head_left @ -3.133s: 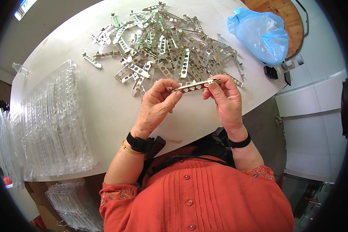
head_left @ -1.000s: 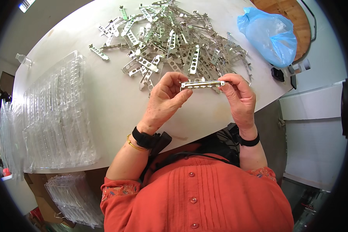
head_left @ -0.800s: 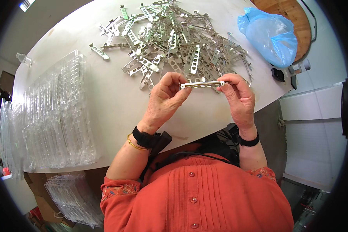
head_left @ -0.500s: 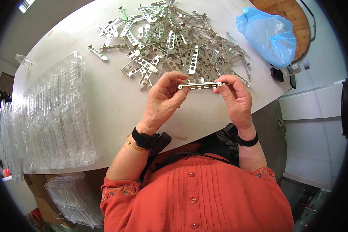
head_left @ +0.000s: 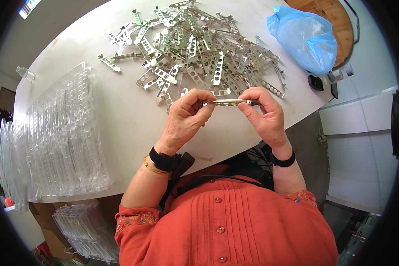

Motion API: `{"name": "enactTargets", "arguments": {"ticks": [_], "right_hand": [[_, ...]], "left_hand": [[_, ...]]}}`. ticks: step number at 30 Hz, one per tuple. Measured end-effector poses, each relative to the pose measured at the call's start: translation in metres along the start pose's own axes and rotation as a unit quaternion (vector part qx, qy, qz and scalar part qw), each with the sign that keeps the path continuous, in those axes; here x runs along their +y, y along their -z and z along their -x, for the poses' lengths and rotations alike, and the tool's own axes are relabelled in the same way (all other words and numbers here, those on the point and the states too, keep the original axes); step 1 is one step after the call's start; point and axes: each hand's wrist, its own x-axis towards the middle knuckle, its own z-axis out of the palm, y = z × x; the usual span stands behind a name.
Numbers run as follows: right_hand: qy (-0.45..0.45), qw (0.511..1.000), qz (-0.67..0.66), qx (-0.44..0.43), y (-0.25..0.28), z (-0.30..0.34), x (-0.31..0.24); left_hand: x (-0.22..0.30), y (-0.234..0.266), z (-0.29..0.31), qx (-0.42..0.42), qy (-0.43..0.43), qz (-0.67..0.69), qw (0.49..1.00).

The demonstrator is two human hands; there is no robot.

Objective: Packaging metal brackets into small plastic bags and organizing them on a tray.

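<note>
Between my two hands a metal bracket (head_left: 227, 103) with a row of holes is held level, seen nearly edge-on. My left hand (head_left: 188, 113) pinches its left end between thumb and fingers. The right end is gripped by my right hand (head_left: 266, 114), thumb on the near side. Just beyond my fingers a heap of similar perforated metal brackets (head_left: 193, 46) lies spread on the white table (head_left: 137, 146). One loose bracket (head_left: 109, 63) rests apart at the heap's left.
Clear plastic trays (head_left: 66, 137) are stacked on the table's left, with more trays (head_left: 82, 228) in a cardboard box below. A blue plastic bag (head_left: 303, 40) sits at the far right, near a small black object (head_left: 315, 82). A clear bottle (head_left: 25, 73) stands far left.
The bracket has been tilted, so its holed face shows less and its edge more. Both hands have shifted slightly, still holding its ends.
</note>
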Motion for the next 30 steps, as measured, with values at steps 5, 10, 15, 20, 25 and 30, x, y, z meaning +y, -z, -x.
{"name": "enactTargets", "arguments": {"ticks": [5,10,15,20,25,30], "right_hand": [[0.007,1.0,0.03,0.002,-0.0024,-0.001,-0.0031],[0.026,0.997,0.066,0.004,-0.0031,-0.0005,-0.0036],[0.032,0.996,0.082,0.015,-0.0039,0.0,-0.0067],[0.06,0.993,0.095,0.036,-0.0027,-0.0005,-0.0071],[0.086,0.988,0.119,0.045,-0.0013,-0.0016,-0.0087],[0.08,0.986,0.142,0.031,-0.0013,-0.0015,-0.0095]], "left_hand": [[0.0029,0.0,0.0003,-0.009,0.008,-0.003,1.0],[0.001,-0.0009,0.0001,-0.006,0.001,0.017,1.0],[0.0025,-0.0023,-0.0004,-0.01,-0.009,0.049,0.999],[-0.0053,0.0011,-0.0031,-0.004,-0.055,0.043,0.998],[-0.0017,0.0012,-0.0034,0.012,-0.076,0.005,0.997],[-0.0044,0.0035,-0.0045,0.024,-0.12,-0.063,0.991]]}}
